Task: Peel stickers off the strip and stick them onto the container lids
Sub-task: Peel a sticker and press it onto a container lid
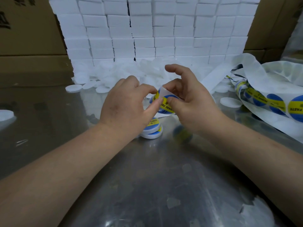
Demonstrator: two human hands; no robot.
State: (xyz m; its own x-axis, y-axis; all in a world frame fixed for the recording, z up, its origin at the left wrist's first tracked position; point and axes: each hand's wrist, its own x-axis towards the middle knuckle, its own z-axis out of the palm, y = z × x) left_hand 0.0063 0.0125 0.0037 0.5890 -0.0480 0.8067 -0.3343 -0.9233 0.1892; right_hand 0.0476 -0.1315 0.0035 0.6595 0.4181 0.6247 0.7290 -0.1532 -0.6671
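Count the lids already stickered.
2 white round plastic lids with blue-and-yellow stickers, one stacked on the other, on the steel table beneath the left hand; others may hide behind it.

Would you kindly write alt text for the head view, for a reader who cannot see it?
The left hand pinches a blue-and-yellow round sticker while the right hand pinches the sticker strip, above a metal table. Labelled lids are stacked beneath the hands; plain white lids are heaped behind, before a wall of white boxes.
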